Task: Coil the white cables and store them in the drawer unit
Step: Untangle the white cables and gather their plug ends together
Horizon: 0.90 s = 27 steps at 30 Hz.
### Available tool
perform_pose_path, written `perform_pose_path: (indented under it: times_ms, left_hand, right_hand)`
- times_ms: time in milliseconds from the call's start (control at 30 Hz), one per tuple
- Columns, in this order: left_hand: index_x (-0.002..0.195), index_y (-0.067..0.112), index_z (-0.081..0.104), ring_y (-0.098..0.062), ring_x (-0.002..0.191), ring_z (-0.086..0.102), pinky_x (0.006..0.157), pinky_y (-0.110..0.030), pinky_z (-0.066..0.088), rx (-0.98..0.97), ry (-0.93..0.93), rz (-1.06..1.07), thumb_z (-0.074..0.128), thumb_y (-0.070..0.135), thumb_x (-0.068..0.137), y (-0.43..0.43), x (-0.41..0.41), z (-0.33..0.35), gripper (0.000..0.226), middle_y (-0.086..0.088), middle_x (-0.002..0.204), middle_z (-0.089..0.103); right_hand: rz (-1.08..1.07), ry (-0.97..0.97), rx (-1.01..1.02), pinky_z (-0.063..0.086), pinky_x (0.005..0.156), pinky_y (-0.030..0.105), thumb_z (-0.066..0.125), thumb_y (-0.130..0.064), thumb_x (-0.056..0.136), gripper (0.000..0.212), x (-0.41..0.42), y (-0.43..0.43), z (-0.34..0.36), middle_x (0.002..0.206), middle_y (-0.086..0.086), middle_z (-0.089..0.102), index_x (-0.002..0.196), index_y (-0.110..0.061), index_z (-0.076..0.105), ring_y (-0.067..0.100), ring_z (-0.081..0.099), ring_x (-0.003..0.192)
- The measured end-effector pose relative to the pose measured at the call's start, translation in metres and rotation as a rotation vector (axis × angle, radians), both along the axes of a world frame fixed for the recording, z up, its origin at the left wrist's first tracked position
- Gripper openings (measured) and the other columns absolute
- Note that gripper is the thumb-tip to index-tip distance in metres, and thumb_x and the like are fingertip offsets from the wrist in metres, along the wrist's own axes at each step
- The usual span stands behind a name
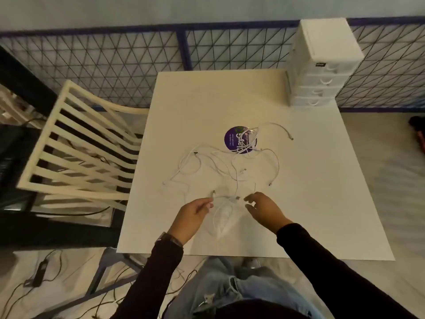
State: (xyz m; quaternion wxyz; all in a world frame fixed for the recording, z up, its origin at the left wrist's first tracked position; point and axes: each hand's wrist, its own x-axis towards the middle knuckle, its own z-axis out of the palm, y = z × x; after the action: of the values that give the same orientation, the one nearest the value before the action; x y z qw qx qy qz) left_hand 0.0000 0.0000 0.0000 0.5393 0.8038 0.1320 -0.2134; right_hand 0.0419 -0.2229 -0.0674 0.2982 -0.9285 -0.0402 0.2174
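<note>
Now pinching one white cable [232, 199] at left hand [195, 214] fingertips; right hand [262, 209] fingers loose just beside it, other cables [230, 162] beyond.

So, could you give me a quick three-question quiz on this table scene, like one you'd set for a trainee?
1. Fill in: some of the white cables lie across a round ____ sticker on the table.
2. The right hand hovers open. What does the left hand pinch? A) a cable B) a pen C) a drawer handle
3. True or false: one drawer of the drawer unit stands pulled out.
Key: 1 purple; 2 A; 3 false, all look pushed in.
</note>
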Motion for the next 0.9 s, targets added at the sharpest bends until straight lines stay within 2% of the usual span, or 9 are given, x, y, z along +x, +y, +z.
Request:
perform_pose_path:
  times_ms: [133, 233, 367, 533, 633, 700, 767, 833, 900]
  left_hand:
    - [0.116, 0.017, 0.063, -0.013, 0.109, 0.059, 0.098, -0.021, 0.040, 0.009, 0.001, -0.084, 0.051, 0.018, 0.093, 0.011, 0.023, -0.006, 0.025, -0.002, 0.115, 0.067]
    - [0.115, 0.015, 0.063, -0.014, 0.110, 0.058, 0.099, -0.023, 0.039, 0.018, -0.008, -0.132, 0.050, 0.017, 0.094, 0.022, 0.040, -0.010, 0.025, -0.004, 0.117, 0.066]
    - [0.113, 0.016, 0.063, -0.016, 0.105, 0.060, 0.095, -0.022, 0.040, 0.008, 0.005, -0.107, 0.052, 0.015, 0.093, 0.038, 0.057, -0.015, 0.024, -0.007, 0.115, 0.067]
    - [0.115, 0.014, 0.062, -0.014, 0.104, 0.059, 0.094, -0.020, 0.038, 0.031, 0.023, -0.139, 0.051, 0.014, 0.093, 0.041, 0.068, -0.017, 0.025, -0.006, 0.114, 0.066]
    - [0.117, 0.014, 0.062, -0.015, 0.110, 0.058, 0.097, -0.021, 0.038, 0.039, 0.033, -0.173, 0.051, 0.015, 0.093, 0.035, 0.071, -0.020, 0.026, -0.006, 0.118, 0.066]
    - [0.118, 0.015, 0.062, -0.013, 0.109, 0.058, 0.095, -0.020, 0.038, 0.045, 0.035, -0.197, 0.051, 0.016, 0.093, 0.027, 0.072, -0.022, 0.027, -0.005, 0.118, 0.065]
    - [0.118, 0.015, 0.062, -0.009, 0.105, 0.057, 0.092, -0.018, 0.037, 0.061, 0.031, -0.213, 0.052, 0.016, 0.093, 0.016, 0.074, -0.027, 0.027, -0.002, 0.117, 0.064]
    - [0.119, 0.015, 0.061, -0.011, 0.107, 0.058, 0.091, -0.018, 0.039, 0.069, 0.030, -0.218, 0.052, 0.014, 0.093, 0.005, 0.076, -0.032, 0.028, -0.003, 0.119, 0.064]
    - [0.121, 0.016, 0.059, -0.016, 0.114, 0.056, 0.093, -0.020, 0.040, 0.104, 0.029, -0.238, 0.050, 0.008, 0.092, -0.005, 0.078, -0.038, 0.032, -0.004, 0.123, 0.062]
  right_hand:
    - [-0.095, -0.008, -0.128, 0.050, 0.083, 0.040, 0.050, -0.011, 0.087, 0.029, 0.014, 0.013, -0.009, 0.116, 0.011, 0.054, 0.114, -0.010, 0.060, 0.032, 0.057, 0.099]
    - [-0.058, -0.044, -0.243, 0.046, 0.075, 0.035, 0.046, -0.009, 0.088, 0.027, 0.013, 0.014, -0.018, 0.115, 0.012, 0.051, 0.112, -0.007, 0.058, 0.035, 0.055, 0.093]
    - [-0.121, -0.074, -0.185, 0.036, 0.070, 0.024, 0.046, -0.001, 0.086, 0.020, 0.010, 0.012, -0.025, 0.102, 0.009, 0.053, 0.100, -0.006, 0.060, 0.030, 0.057, 0.085]
    - [-0.126, -0.043, -0.160, 0.037, 0.067, 0.025, 0.050, 0.000, 0.083, 0.014, 0.013, 0.012, -0.032, 0.094, 0.008, 0.054, 0.085, -0.005, 0.063, 0.026, 0.052, 0.076]
    - [-0.006, -0.026, -0.170, 0.046, 0.074, 0.033, 0.054, -0.005, 0.086, 0.015, 0.017, 0.008, -0.028, 0.098, 0.012, 0.059, 0.090, -0.004, 0.068, 0.032, 0.058, 0.084]
    - [0.073, -0.134, -0.248, 0.046, 0.076, 0.039, 0.064, -0.009, 0.082, 0.007, 0.015, 0.005, -0.022, 0.092, 0.008, 0.064, 0.086, -0.011, 0.070, 0.033, 0.059, 0.086]
    - [0.102, -0.267, -0.310, 0.043, 0.089, 0.051, 0.074, -0.015, 0.076, 0.010, 0.011, 0.001, -0.008, 0.091, 0.001, 0.067, 0.080, -0.021, 0.068, 0.034, 0.059, 0.096]
    - [0.095, -0.334, -0.260, 0.024, 0.105, 0.064, 0.073, -0.020, 0.079, 0.011, 0.008, -0.001, 0.017, 0.099, -0.006, 0.068, 0.084, -0.026, 0.066, 0.033, 0.053, 0.117]
    - [-0.014, -0.313, -0.061, 0.005, 0.114, 0.060, 0.066, -0.019, 0.085, 0.008, 0.008, -0.006, 0.041, 0.103, -0.012, 0.068, 0.091, -0.025, 0.064, 0.025, 0.046, 0.128]
